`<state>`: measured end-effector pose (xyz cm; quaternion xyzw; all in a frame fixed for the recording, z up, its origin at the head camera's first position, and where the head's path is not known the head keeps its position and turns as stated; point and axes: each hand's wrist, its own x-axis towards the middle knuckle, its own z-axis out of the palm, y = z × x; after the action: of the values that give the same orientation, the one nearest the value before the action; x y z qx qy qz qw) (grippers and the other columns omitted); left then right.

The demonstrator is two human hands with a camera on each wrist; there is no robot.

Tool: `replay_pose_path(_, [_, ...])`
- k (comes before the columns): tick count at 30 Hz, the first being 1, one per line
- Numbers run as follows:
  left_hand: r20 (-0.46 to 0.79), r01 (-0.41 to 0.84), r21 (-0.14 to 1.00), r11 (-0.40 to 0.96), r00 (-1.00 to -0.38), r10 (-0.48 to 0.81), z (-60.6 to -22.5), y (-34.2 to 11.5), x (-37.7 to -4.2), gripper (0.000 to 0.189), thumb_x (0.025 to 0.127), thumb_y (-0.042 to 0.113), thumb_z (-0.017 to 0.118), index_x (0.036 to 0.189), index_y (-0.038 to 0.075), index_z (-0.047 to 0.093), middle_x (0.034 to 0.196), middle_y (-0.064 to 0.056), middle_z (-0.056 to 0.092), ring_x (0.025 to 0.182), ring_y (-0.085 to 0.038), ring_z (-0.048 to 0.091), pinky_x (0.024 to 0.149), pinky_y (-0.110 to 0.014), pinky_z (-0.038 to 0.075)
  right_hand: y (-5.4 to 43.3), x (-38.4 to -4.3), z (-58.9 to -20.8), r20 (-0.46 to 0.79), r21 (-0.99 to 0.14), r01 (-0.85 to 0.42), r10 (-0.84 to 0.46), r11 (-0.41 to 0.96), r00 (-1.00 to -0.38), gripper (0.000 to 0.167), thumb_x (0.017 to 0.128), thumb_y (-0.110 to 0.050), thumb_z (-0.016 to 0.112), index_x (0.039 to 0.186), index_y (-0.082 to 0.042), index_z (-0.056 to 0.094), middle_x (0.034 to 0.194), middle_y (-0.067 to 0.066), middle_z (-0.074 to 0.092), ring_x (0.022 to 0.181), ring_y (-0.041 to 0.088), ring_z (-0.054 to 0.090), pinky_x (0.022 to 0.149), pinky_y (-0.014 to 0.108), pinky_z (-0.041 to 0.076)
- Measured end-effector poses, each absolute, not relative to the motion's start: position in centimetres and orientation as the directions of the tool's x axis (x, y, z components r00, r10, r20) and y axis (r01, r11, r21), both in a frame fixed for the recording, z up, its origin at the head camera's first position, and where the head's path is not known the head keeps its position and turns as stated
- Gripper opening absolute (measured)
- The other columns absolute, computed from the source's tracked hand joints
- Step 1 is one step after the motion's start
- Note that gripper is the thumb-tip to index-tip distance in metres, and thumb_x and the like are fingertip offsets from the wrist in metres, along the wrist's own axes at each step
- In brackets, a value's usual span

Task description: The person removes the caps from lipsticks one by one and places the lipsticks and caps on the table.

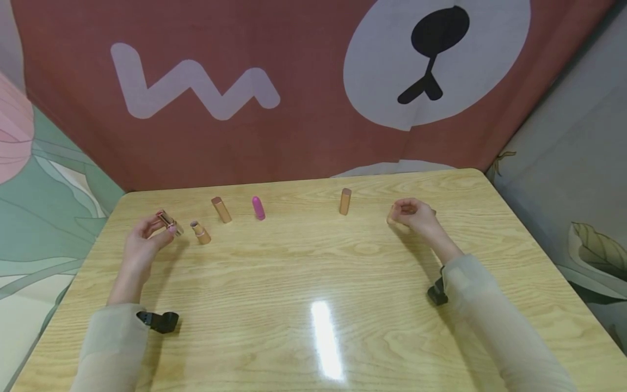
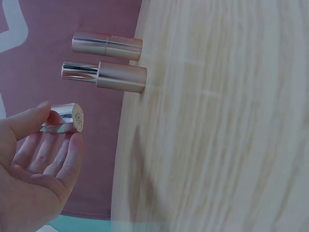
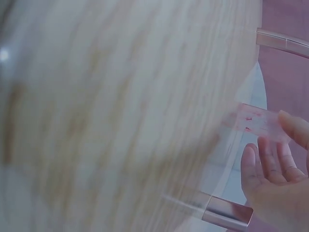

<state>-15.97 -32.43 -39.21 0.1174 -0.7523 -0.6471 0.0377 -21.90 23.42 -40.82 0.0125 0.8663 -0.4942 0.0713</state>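
My left hand (image 1: 139,245) pinches a shiny metallic lipstick cap (image 2: 65,118) between thumb and fingers, tilted above the table. Just right of it, an uncapped gold lipstick tube (image 1: 201,233) stands upright, its narrow inner sleeve (image 2: 79,71) showing. Across the table, my right hand (image 1: 416,215) pinches a clear, pink-tinted piece (image 3: 258,121) with small red marks, close to the tabletop. Near that hand in the right wrist view is a rose-gold tube (image 3: 227,213) with a clear end; the hand hides most of it in the head view.
Along the back of the wooden table (image 1: 254,283) stand a gold lipstick (image 1: 221,210), a magenta tube (image 1: 258,208) and another gold lipstick (image 1: 345,202). A red cloth (image 1: 303,136) with a white figure hangs behind the table; patterned cloths hang at both sides.
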Motion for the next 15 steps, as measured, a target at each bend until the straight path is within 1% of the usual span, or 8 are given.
replay_pose_path(2, [-0.101, -0.140, 0.976, 0.166, -0.969, -0.224, -39.44, -32.58, -16.01, 0.039, 0.088, 0.015, 0.068, 0.122, 0.024, 0.051, 0.092, 0.029, 0.058, 0.088, 0.012, 0.051, 0.070, -0.003, 0.047, 23.48, -21.89, -40.82, -0.156, -0.858, 0.107, -0.055, 0.503, -0.986, 0.045, 0.095, -0.011, 0.057, 0.134, 0.008, 0.044, 0.130, 0.026, 0.050, 0.106, 0.017, 0.053, 0.074, 0.004, 0.044])
replay_pose_path(4, [-0.104, -0.149, 0.969, 0.197, -0.970, -0.221, -39.63, -32.67, -16.06, 0.047, 0.089, 0.016, 0.068, 0.131, 0.019, 0.048, 0.092, 0.030, 0.057, 0.090, 0.013, 0.049, 0.071, -0.002, 0.046, 23.58, -21.89, -40.81, -0.173, -0.857, 0.118, -0.064, 0.501, -0.983, 0.047, 0.096, -0.014, 0.056, 0.136, 0.006, 0.042, 0.133, 0.025, 0.049, 0.115, 0.024, 0.051, 0.075, 0.004, 0.044])
replay_pose_path(7, [-0.113, -0.162, 0.961, 0.226, -0.969, -0.218, -39.81, -32.71, -16.13, 0.057, 0.089, 0.018, 0.068, 0.140, 0.011, 0.043, 0.093, 0.030, 0.055, 0.090, 0.013, 0.049, 0.072, -0.002, 0.047, 23.76, -21.90, -40.78, -0.180, -0.854, 0.120, -0.071, 0.507, -0.981, 0.050, 0.097, -0.019, 0.056, 0.138, 0.005, 0.041, 0.135, 0.025, 0.049, 0.122, 0.032, 0.048, 0.077, 0.005, 0.043])
replay_pose_path(9, [-0.112, -0.164, 0.955, 0.247, -0.971, -0.211, -39.88, -32.70, -16.16, 0.060, 0.089, 0.019, 0.067, 0.142, 0.009, 0.041, 0.095, 0.029, 0.054, 0.090, 0.013, 0.049, 0.072, -0.003, 0.047, 23.87, -21.91, -40.72, -0.169, -0.849, 0.109, -0.071, 0.517, -0.983, 0.051, 0.097, -0.023, 0.056, 0.138, 0.004, 0.042, 0.134, 0.026, 0.050, 0.123, 0.034, 0.048, 0.079, 0.008, 0.043])
replay_pose_path(12, [-0.112, -0.161, 0.953, 0.256, -0.974, -0.195, -39.92, -32.67, -16.17, 0.058, 0.090, 0.020, 0.067, 0.141, 0.010, 0.042, 0.097, 0.028, 0.053, 0.089, 0.013, 0.050, 0.072, -0.004, 0.048, 23.93, -22.02, -40.69, -0.156, -0.847, 0.099, -0.066, 0.522, -0.986, 0.053, 0.096, -0.027, 0.057, 0.137, 0.003, 0.042, 0.135, 0.025, 0.050, 0.123, 0.033, 0.048, 0.084, 0.014, 0.044])
replay_pose_path(15, [-0.123, -0.169, 0.948, 0.269, -0.976, -0.181, -39.99, -32.69, -16.17, 0.054, 0.090, 0.021, 0.066, 0.139, 0.013, 0.043, 0.097, 0.027, 0.052, 0.086, 0.013, 0.053, 0.073, -0.005, 0.049, 23.82, -22.16, -40.67, -0.154, -0.857, 0.106, -0.054, 0.505, -0.987, 0.054, 0.096, -0.028, 0.058, 0.138, 0.002, 0.042, 0.137, 0.023, 0.049, 0.124, 0.032, 0.048, 0.091, 0.024, 0.049])
